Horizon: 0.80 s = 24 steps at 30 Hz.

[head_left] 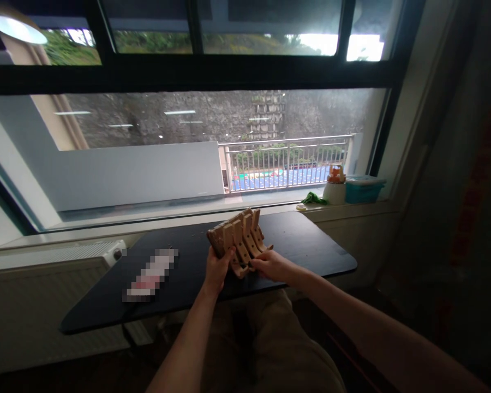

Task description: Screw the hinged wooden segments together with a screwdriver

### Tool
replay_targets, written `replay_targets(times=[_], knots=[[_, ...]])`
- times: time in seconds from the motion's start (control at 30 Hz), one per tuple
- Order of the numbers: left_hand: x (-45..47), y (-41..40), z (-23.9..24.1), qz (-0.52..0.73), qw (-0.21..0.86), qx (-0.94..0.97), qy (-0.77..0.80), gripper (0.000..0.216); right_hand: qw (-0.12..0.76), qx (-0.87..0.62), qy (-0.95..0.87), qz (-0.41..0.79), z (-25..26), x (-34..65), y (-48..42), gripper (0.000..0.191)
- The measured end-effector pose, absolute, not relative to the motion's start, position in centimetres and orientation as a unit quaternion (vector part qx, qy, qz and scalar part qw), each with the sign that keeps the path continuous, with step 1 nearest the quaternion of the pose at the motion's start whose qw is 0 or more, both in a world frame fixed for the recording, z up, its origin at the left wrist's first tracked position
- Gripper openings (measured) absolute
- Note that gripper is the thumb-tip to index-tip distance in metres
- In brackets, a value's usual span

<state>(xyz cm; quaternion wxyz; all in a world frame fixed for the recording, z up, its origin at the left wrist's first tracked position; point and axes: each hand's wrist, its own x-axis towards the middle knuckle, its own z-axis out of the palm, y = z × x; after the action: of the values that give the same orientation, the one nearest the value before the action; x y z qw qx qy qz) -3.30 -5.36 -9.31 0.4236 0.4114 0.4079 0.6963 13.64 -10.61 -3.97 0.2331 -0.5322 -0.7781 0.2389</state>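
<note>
A light-brown wooden rack with several curved, hook-ended slats is tilted above the near edge of the black table. Dark dots like screw heads or holes show on the slats. My left hand grips its left side, the thumb lying over the front. At the lower right, my right hand is closed with its fingers pinched at the curved end of a slat. Whether those fingers hold the slat itself or something small against it, I cannot make out. The rack's back is mostly hidden.
A blurred-out flat item lies on the table's left part. Beyond the table is a window sill with a green cloth-like bundle, a white pot with an orange top and a teal lidded box. A white radiator stands at left.
</note>
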Motion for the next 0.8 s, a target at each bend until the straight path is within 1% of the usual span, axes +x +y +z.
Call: replay_targets(times=[0.13, 0.27, 0.33, 0.4, 0.53, 0.67, 0.73, 0.8], knots=[[-3.2, -5.6, -9.0, 0.718, 0.438, 0.368, 0.396, 0.046, 0.288, -0.502, -0.762, 0.29, -4.3, 15.2, -11.3, 0.033], [-3.2, -6.0, -8.7, 0.735, 0.467, 0.313, 0.379, 0.043, 0.426, -0.467, -0.674, 0.382, -6.0, 14.8, -10.6, 0.029], [-3.4, -6.3, -8.5, 0.738, 0.489, 0.286, 0.366, 0.04, 0.476, -0.452, -0.65, 0.384, -7.4, 13.6, -10.1, 0.03], [-3.7, -6.5, -8.4, 0.737, 0.512, 0.26, 0.355, 0.036, 0.509, -0.447, -0.642, 0.359, -8.6, 12.2, -9.7, 0.031], [-4.4, -6.8, -8.1, 0.73, 0.553, 0.219, 0.336, 0.031, 0.521, -0.453, -0.664, 0.288, -9.4, 10.0, -10.0, 0.033], [-4.5, -7.1, -7.9, 0.721, 0.584, 0.207, 0.311, 0.031, 0.498, -0.443, -0.714, 0.214, -8.6, 9.1, -10.7, 0.046], [-4.4, -7.2, -7.8, 0.717, 0.594, 0.205, 0.301, 0.03, 0.49, -0.437, -0.73, 0.191, -8.2, 8.9, -10.8, 0.044], [-4.4, -7.4, -7.7, 0.715, 0.602, 0.203, 0.291, 0.028, 0.488, -0.431, -0.738, 0.178, -8.0, 8.8, -10.8, 0.036]])
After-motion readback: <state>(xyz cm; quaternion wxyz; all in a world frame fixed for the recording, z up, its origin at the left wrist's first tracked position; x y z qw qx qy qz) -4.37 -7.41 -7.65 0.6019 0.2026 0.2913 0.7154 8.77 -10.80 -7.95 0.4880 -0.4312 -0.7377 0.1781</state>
